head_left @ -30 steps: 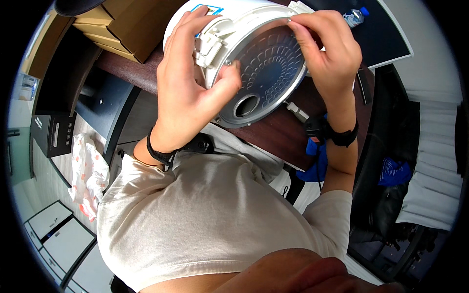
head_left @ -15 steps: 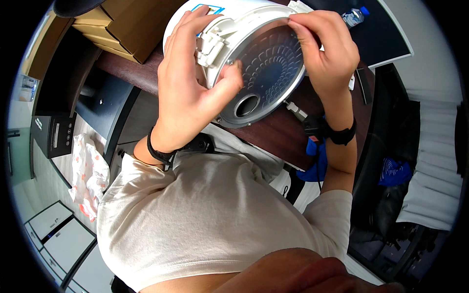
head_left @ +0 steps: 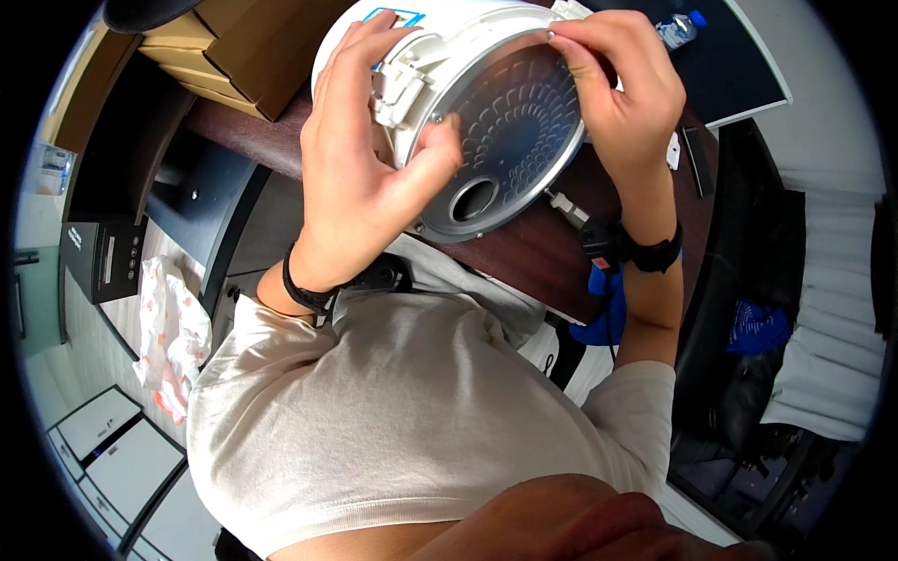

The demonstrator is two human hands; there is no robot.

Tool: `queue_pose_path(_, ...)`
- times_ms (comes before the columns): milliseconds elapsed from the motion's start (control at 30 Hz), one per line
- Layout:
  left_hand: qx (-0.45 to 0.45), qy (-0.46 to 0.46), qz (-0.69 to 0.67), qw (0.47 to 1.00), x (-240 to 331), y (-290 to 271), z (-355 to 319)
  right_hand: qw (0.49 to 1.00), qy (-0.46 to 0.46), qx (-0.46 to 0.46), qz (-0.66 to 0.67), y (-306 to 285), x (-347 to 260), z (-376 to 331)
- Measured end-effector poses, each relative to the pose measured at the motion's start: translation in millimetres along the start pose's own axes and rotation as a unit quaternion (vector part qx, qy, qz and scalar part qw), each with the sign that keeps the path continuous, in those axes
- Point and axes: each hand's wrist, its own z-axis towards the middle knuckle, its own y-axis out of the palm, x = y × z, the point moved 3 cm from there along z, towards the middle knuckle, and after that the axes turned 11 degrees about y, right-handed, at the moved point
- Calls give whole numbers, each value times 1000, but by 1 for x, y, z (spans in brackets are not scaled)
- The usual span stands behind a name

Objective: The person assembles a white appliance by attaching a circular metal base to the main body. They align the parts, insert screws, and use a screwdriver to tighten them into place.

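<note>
White plastic forms the round body of the appliance (head_left: pixel 449 56) that both hands hold up over the dark brown worktop (head_left: pixel 524 262), tipped so that its grey metal underside (head_left: pixel 510 131) faces the camera. That underside is a disc stamped with a scale-like pattern and has a round hole (head_left: pixel 472 199) low on its left part.

The left hand (head_left: pixel 360 178) wraps the left flank of the appliance: its fingers (head_left: pixel 351 70) curl over the white casing near the white hinge bracket (head_left: pixel 398 79), and the thumb lies across the edge of the metal disc, its tip pressed on the rim. The grasp is closed on the casing.

The right hand (head_left: pixel 627 103) comes over the upper right edge. Its fingers (head_left: pixel 580 33) are bent and pinched on the rim of the disc at the top, with the palm against the right side of the body. I cannot tell whether something small sits between the fingertips.

Both wrists carry black bands. Cardboard boxes (head_left: pixel 215 37) stand on the worktop to the left, a plastic bottle (head_left: pixel 678 28) lies at upper right, and a blue cloth (head_left: pixel 603 309) hangs below the right forearm.
</note>
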Motion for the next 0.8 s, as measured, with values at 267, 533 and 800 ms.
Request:
queue_pose_path(267, 1, 50, 82, 995, -4, -2, 0, 972, 217, 82, 38, 21, -20, -13)
queue_pose_path(533, 10, -4, 46, 999, 3, 6, -1, 970, 213, 101, -59, 20, -32, -5)
queue_pose_path(800, 3, -14, 60, 998, 7, 14, -2, 930, 353, -35, -95, 13, -32, 2)
